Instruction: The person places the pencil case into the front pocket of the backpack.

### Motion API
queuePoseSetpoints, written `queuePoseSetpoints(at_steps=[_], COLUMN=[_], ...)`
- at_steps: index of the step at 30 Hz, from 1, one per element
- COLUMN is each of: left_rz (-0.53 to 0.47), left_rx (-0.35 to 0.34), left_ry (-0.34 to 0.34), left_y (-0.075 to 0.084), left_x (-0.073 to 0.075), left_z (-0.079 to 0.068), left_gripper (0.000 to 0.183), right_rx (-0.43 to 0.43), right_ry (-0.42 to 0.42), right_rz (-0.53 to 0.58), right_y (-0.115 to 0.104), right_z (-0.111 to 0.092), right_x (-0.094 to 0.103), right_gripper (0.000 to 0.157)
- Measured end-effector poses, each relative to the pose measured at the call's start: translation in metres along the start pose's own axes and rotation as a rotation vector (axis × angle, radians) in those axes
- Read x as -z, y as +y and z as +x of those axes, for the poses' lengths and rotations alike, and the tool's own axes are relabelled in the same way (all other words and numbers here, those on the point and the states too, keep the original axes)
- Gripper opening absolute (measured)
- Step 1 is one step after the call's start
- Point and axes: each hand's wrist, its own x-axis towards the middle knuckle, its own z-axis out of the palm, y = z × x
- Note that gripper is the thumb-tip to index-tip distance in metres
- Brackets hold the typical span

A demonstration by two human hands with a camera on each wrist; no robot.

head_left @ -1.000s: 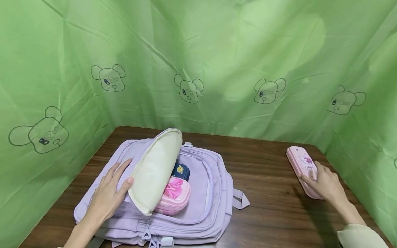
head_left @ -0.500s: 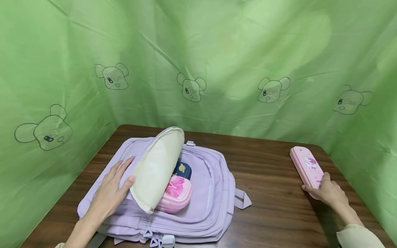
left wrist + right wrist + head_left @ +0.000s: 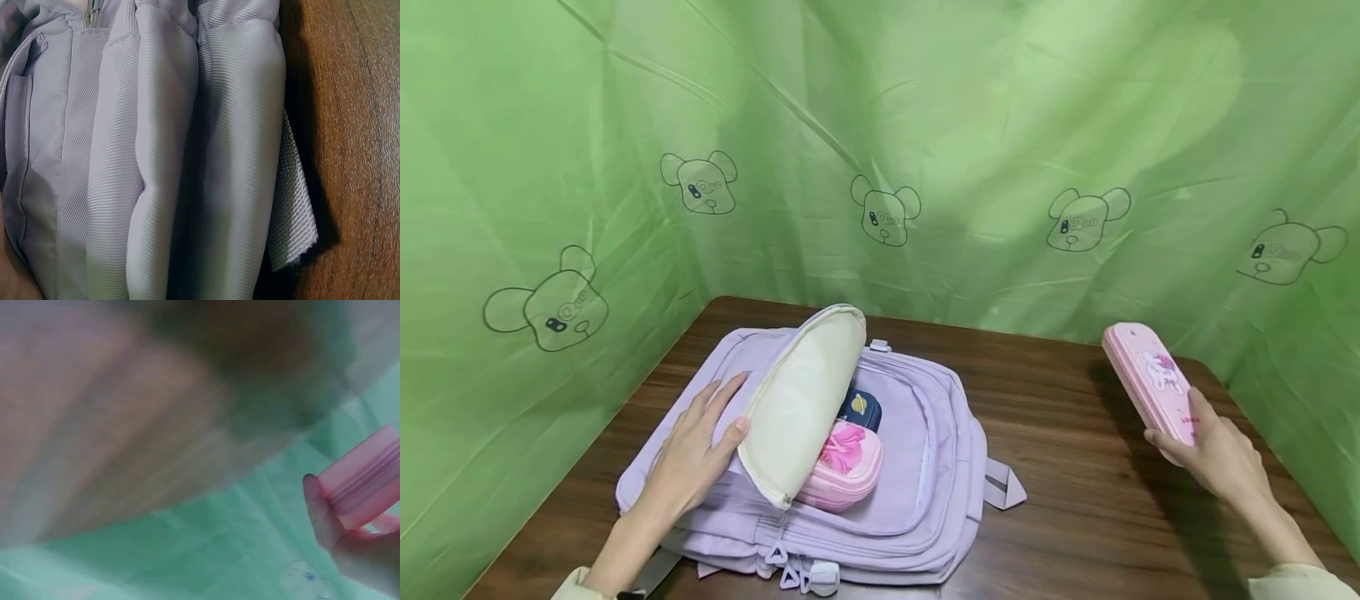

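Note:
My right hand (image 3: 1221,457) grips the near end of a pink pencil case (image 3: 1152,379) with a bunny print, thumb on one side and fingers on the other. The case is tilted, lifted off the table; its layered side (image 3: 369,478) shows in the right wrist view. On the left lies a lavender backpack (image 3: 917,533). My left hand (image 3: 696,458) rests with spread fingers on its folded-back flap (image 3: 808,400), thumb at the flap's edge. A pink flower-print case (image 3: 850,467) and a navy case with a planet (image 3: 861,407) sit partly under the flap.
The dark wooden table (image 3: 1052,467) runs between the backpack and my right hand. A strap end (image 3: 1003,483) sticks out on the backpack's right, and zipper pulls (image 3: 777,554) hang at its front. Green curtain (image 3: 970,125) surrounds the table's back and sides.
My right hand slid to the near end of the bunny-print pencil case, then raised it off the table. The left hand stays on the flap. The head view has turned slightly left.

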Motion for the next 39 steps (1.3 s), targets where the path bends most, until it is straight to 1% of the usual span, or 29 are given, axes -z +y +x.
queuePoseSetpoints(at_steps=[3,7,13,16,21,26,31,35,39], left_rz=[0.003,0.005,0.004,0.002,0.01,0.026,0.034,0.046,0.053], left_rx=[0.003,0.003,0.0,0.001,0.006,0.01,0.019,0.021,0.004], left_ry=[0.002,0.014,0.013,0.005,0.006,0.009,0.01,0.009,0.015], left_y=[-0.001,-0.002,-0.002,-0.002,-0.002,-0.001,0.0,0.0,-0.001], left_x=[0.0,0.002,0.001,0.0,-0.001,-0.001,-0.002,-0.002,-0.002], left_z=[-0.001,-0.001,0.0,0.0,0.0,0.001,0.001,0.001,0.001], left_gripper=[0.056,0.056,0.056,0.056,0.056,0.056,0.055,0.055,0.053], right_rx=[0.063,0.132,0.331,0.408,0.529,0.633,0.715,0.72,0.726], right_ry=[0.053,0.079,0.111,0.106,0.048,-0.029,-0.098,-0.147,-0.178], right_rz=[0.064,0.15,0.205,0.241,0.278,0.268,0.28,0.3,0.337], right_y=[-0.023,-0.062,-0.114,-0.137,-0.169,-0.191,-0.202,-0.207,-0.211], right_z=[0.007,0.011,0.01,0.007,0.002,-0.003,0.0,0.003,0.009], right_x=[0.005,0.009,0.006,0.002,-0.01,-0.027,-0.038,-0.044,-0.051], right_gripper=[0.097,0.1,0.1,0.098,0.096,0.092,0.085,0.083,0.082])
